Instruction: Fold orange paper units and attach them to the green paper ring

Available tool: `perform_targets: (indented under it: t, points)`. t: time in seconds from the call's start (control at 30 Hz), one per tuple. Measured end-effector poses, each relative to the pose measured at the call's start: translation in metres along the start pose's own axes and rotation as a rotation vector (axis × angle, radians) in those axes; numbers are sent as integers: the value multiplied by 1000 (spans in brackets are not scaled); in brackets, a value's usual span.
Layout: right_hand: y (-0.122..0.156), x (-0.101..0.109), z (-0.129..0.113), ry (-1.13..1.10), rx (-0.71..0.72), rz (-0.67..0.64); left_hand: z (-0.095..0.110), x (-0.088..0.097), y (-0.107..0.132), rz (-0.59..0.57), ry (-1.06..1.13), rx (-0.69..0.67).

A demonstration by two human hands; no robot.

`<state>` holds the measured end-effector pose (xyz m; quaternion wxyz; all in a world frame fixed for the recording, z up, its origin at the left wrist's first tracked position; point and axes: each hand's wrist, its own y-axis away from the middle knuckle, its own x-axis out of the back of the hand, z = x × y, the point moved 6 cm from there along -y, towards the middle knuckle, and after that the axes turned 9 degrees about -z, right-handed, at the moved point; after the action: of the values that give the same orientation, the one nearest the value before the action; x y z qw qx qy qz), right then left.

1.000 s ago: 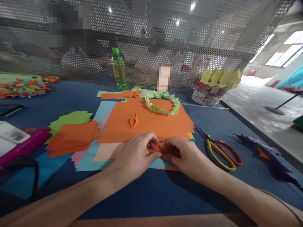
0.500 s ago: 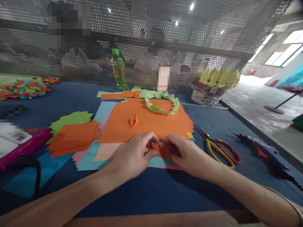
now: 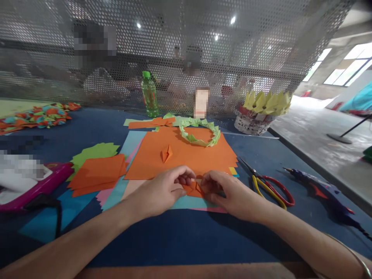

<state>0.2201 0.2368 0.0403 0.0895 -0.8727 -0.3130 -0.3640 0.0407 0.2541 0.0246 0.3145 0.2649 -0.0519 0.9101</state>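
Note:
Between my two hands is a small piece of folded orange paper (image 3: 194, 190), with crease lines showing on its face. My left hand (image 3: 165, 190) has curled fingers and thumb at the paper's left end. My right hand (image 3: 232, 195) pinches the right end, and its fingertips hide part of the paper. Just beyond them, a finished-looking orange diamond-shaped fold (image 3: 167, 154) lies on a stack of orange sheets (image 3: 148, 162). A ring of folded light green paper (image 3: 215, 138) rests at the back of that stack.
To the right are scissors (image 3: 270, 186) and a blue glue gun (image 3: 325, 193). Orange squares (image 3: 99, 174) and green squares (image 3: 94, 153) lie left, near a magenta-and-white device (image 3: 55, 178). Behind stand a green bottle (image 3: 149, 95), a basket with yellow folds (image 3: 252, 122) and a perforated screen (image 3: 168, 31).
My left thumb has drawn back a little to the left, so more of the folded orange paper shows. The whole view has shifted slightly.

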Motion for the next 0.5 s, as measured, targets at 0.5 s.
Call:
perform_targets:
  t: [0.5]
  points:
    - [2,1,-8,-69,-13,58,11,18,6,159,-443,-25]
